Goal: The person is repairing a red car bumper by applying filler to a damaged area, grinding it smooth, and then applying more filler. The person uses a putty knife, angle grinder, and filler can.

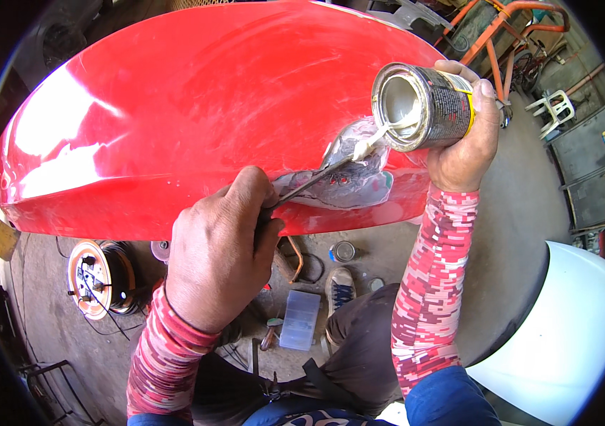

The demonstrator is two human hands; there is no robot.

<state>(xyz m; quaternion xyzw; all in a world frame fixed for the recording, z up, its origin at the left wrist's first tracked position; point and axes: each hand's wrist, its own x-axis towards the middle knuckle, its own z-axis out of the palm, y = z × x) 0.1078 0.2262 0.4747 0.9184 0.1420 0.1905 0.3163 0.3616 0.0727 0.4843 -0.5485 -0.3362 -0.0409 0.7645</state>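
My left hand (221, 245) is closed round a thin dark rod (314, 181), whose exact kind I cannot make out. Pale cream paste (368, 145) clings to the rod's tip and stretches up to the can's mouth. Wrapped by my right hand (469, 145) is an open metal can (427, 106), tipped sideways with its mouth toward the rod; creamy paste shows inside. Behind both lies a large glossy red body panel (210, 106), seemingly a car bumper. A rough grey patch (359, 192) with bare, sanded-looking edges marks its lower right, under the rod's tip.
Below the panel, on the concrete floor, are a cable reel (93, 280), a clear plastic box (300, 319) and a small open can (344, 250) near my shoe (340, 291). A white panel (558, 341) leans at right; an orange metal frame (491, 42) stands behind.
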